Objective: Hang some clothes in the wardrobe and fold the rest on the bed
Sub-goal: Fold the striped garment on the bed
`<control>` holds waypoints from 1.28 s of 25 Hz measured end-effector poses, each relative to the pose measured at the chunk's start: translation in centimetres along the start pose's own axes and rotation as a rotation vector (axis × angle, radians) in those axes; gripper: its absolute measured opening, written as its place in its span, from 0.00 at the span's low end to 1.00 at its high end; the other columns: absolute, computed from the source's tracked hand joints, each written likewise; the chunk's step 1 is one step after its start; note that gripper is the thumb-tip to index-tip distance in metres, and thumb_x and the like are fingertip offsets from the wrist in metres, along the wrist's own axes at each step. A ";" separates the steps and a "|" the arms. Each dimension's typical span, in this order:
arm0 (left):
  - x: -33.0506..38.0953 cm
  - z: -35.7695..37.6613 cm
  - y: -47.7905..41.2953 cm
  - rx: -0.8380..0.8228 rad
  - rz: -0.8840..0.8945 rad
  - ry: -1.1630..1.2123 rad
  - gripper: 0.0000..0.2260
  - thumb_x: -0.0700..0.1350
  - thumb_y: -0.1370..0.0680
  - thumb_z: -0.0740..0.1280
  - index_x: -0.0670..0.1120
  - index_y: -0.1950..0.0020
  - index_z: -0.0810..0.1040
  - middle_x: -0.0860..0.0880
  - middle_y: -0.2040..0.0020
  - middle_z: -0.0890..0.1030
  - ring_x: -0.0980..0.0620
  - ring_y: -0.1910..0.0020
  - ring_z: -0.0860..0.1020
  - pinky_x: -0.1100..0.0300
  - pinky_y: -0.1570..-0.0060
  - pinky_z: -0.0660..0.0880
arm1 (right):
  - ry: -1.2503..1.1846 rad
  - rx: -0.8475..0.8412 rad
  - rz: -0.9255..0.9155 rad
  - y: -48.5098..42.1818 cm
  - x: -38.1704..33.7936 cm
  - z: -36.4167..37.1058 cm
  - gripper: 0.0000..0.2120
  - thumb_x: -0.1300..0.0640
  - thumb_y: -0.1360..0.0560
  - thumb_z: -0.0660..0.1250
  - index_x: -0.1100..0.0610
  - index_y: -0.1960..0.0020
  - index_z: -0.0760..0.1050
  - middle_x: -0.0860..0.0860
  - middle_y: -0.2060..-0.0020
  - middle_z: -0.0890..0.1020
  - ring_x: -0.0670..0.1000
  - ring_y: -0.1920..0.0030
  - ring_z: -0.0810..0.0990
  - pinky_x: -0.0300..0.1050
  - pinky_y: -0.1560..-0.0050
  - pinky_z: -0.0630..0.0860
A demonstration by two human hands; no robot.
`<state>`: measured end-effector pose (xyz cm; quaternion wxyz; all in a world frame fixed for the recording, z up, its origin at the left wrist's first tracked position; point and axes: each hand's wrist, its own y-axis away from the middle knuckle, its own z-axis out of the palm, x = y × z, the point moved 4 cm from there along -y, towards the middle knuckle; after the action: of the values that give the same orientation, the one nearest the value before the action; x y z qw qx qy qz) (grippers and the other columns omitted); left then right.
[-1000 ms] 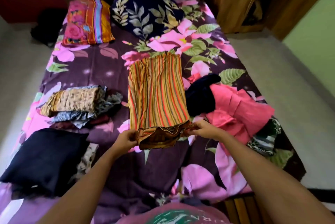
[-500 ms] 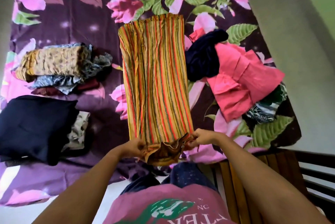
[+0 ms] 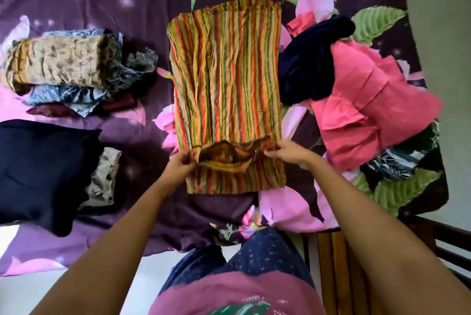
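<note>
While both hands worked at its near end, striped garment (image 3: 226, 80): lay flat and lengthwise on the middle of the bed, its orange, red and green stripes running away from the person.
Brown-gold band (image 3: 234, 154): crumpled across the garment between the two hands, with a short striped part beyond it towards the person.
Left hand (image 3: 179, 168): pinched the garment's left edge beside the band, thumb on top.
Right hand (image 3: 288, 153): fingers curled onto the band's right end, gripping the cloth.
Floral bedsheet (image 3: 102, 9): purple with pink flowers and green leaves, under everything.
Folded pile (image 3: 56, 65): left of the garment, a tan printed cloth on top of grey-blue and maroon pieces.
Navy cloth (image 3: 43, 162): nearer on the left, partly over a cream printed piece (image 3: 104, 179).
Pink garment (image 3: 369, 111): loose on the right, a dark navy garment (image 3: 305, 67) touching it and just beside the striped one.
Leaf-print cloth (image 3: 402, 162): black and white, partly under the pink garment's near edge.
Wooden bed frame (image 3: 331, 263): at the near right corner.
</note>
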<state>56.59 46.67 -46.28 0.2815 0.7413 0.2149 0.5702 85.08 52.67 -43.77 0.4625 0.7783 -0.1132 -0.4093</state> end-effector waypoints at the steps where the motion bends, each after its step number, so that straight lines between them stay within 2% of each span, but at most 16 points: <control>1: 0.4 -0.3 -1.5 0.072 0.000 0.030 0.16 0.29 0.26 0.66 0.40 0.41 0.73 0.50 0.51 0.78 0.58 0.53 0.76 0.55 0.47 0.71 | -0.028 0.126 -0.006 -1.6 -0.3 -0.8 0.07 0.59 0.23 0.65 0.57 0.46 0.78 0.51 0.53 0.80 0.50 0.50 0.78 0.35 0.54 0.71; 2: 0.8 -0.5 -2.6 0.140 0.000 0.003 0.21 0.33 0.27 0.69 0.40 0.35 0.70 0.48 0.45 0.76 0.54 0.47 0.75 0.54 0.42 0.70 | 0.008 0.248 0.016 -3.1 -0.1 -1.3 0.11 0.58 0.22 0.65 0.59 0.41 0.76 0.54 0.49 0.80 0.54 0.47 0.78 0.40 0.51 0.71; 4: 1.0 -0.2 -4.1 0.243 0.023 -0.198 0.29 0.38 0.28 0.73 0.39 0.30 0.65 0.43 0.36 0.72 0.47 0.37 0.71 0.52 0.35 0.66 | 0.127 0.405 0.047 -4.8 0.4 -0.9 0.14 0.60 0.23 0.64 0.62 0.38 0.73 0.58 0.47 0.79 0.57 0.45 0.77 0.42 0.50 0.69; 6: 0.2 0.7 -4.9 0.238 0.054 -0.396 0.28 0.39 0.29 0.73 0.37 0.32 0.67 0.39 0.35 0.71 0.42 0.35 0.70 0.55 0.37 0.63 | 0.238 0.398 -0.071 -5.9 0.9 0.9 0.12 0.63 0.24 0.63 0.64 0.41 0.74 0.56 0.54 0.80 0.57 0.49 0.77 0.44 0.52 0.68; 8: -1.5 2.2 -5.1 0.102 0.109 -0.535 0.23 0.38 0.29 0.73 0.36 0.36 0.72 0.38 0.34 0.71 0.41 0.34 0.70 0.59 0.38 0.62 | 0.454 0.290 -0.205 -6.2 1.9 3.5 0.12 0.63 0.26 0.65 0.64 0.44 0.75 0.56 0.55 0.79 0.58 0.51 0.77 0.46 0.51 0.71; 9: -2.4 2.8 -5.0 0.018 0.121 -0.595 0.24 0.37 0.29 0.73 0.37 0.35 0.72 0.39 0.32 0.69 0.42 0.32 0.68 0.59 0.36 0.62 | 0.588 0.249 -0.266 -6.3 2.6 4.7 0.14 0.62 0.28 0.67 0.64 0.42 0.75 0.58 0.50 0.78 0.60 0.48 0.77 0.49 0.48 0.74; 11: -4.6 3.7 -5.0 -0.126 0.124 -0.719 0.30 0.39 0.29 0.73 0.40 0.29 0.67 0.43 0.26 0.62 0.44 0.27 0.62 0.56 0.31 0.59 | 0.798 0.209 -0.371 -6.8 4.1 6.3 0.23 0.63 0.34 0.73 0.63 0.39 0.75 0.62 0.41 0.76 0.63 0.40 0.75 0.55 0.43 0.76; 13: -6.9 4.3 -5.2 -0.243 0.104 -0.843 0.41 0.44 0.31 0.75 0.43 0.24 0.57 0.45 0.23 0.52 0.46 0.24 0.53 0.52 0.28 0.52 | 0.956 0.135 -0.349 -7.3 5.6 6.8 0.33 0.64 0.36 0.74 0.61 0.32 0.70 0.64 0.31 0.67 0.63 0.30 0.67 0.57 0.34 0.69; 14: -7.6 4.6 -5.3 -0.292 0.091 -0.908 0.46 0.47 0.33 0.76 0.44 0.23 0.52 0.46 0.22 0.47 0.46 0.23 0.49 0.50 0.27 0.49 | 1.016 0.112 -0.331 -7.6 6.4 6.8 0.36 0.64 0.35 0.73 0.59 0.29 0.66 0.63 0.27 0.60 0.61 0.26 0.60 0.57 0.29 0.61; 16: -9.2 5.1 -5.4 -0.339 0.077 -1.034 0.52 0.49 0.34 0.77 0.46 0.23 0.43 0.47 0.23 0.41 0.47 0.23 0.44 0.47 0.27 0.49 | 1.093 0.095 -0.319 -8.1 7.6 6.5 0.41 0.66 0.33 0.70 0.55 0.24 0.57 0.60 0.24 0.50 0.59 0.23 0.49 0.55 0.26 0.48; 17: -9.6 5.3 -5.4 -0.314 0.105 -1.076 0.51 0.47 0.33 0.76 0.46 0.24 0.41 0.47 0.24 0.41 0.45 0.23 0.46 0.46 0.28 0.52 | 1.127 0.087 -0.316 -8.1 7.9 6.4 0.43 0.66 0.32 0.69 0.54 0.23 0.52 0.59 0.23 0.46 0.58 0.23 0.46 0.54 0.26 0.44; 19: -10.0 5.8 -5.4 -0.206 0.172 -1.106 0.42 0.38 0.28 0.70 0.46 0.25 0.43 0.44 0.24 0.45 0.41 0.24 0.52 0.43 0.31 0.59 | 1.175 0.072 -0.315 -8.2 8.1 6.5 0.41 0.69 0.28 0.62 0.53 0.22 0.45 0.59 0.24 0.41 0.57 0.23 0.41 0.54 0.26 0.40; 21: -9.9 6.5 -5.5 -0.195 0.141 -1.112 0.33 0.33 0.22 0.57 0.44 0.24 0.40 0.41 0.23 0.43 0.40 0.24 0.47 0.44 0.29 0.55 | 1.165 0.029 -0.288 -8.3 8.0 6.7 0.39 0.72 0.26 0.56 0.53 0.22 0.42 0.59 0.24 0.38 0.57 0.24 0.38 0.54 0.26 0.39; 23: -9.7 6.8 -5.6 -0.226 0.089 -1.158 0.29 0.33 0.20 0.50 0.43 0.24 0.38 0.40 0.24 0.38 0.40 0.24 0.42 0.48 0.27 0.50 | 1.138 -0.011 -0.245 -8.5 7.9 6.6 0.39 0.74 0.26 0.55 0.53 0.22 0.42 0.59 0.24 0.37 0.57 0.24 0.37 0.54 0.25 0.41; 27: -8.2 6.1 -5.7 -0.336 0.077 -1.210 0.30 0.31 0.22 0.50 0.42 0.23 0.38 0.40 0.23 0.38 0.41 0.24 0.42 0.52 0.27 0.47 | 1.114 -0.135 -0.173 -8.1 7.0 6.2 0.36 0.74 0.24 0.52 0.54 0.22 0.44 0.59 0.24 0.37 0.57 0.24 0.37 0.53 0.25 0.41; 32: -7.4 5.1 -4.4 -0.607 0.040 -1.331 0.29 0.32 0.21 0.51 0.42 0.23 0.41 0.40 0.23 0.43 0.43 0.24 0.49 0.52 0.28 0.54 | 1.059 -0.402 -0.062 -6.5 5.8 5.7 0.36 0.75 0.24 0.51 0.53 0.22 0.44 0.58 0.24 0.39 0.58 0.24 0.39 0.53 0.26 0.43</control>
<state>59.60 44.38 -55.53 0.5350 0.8240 -0.1825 0.0384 83.22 49.48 -53.50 0.5830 0.7769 0.2375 0.0100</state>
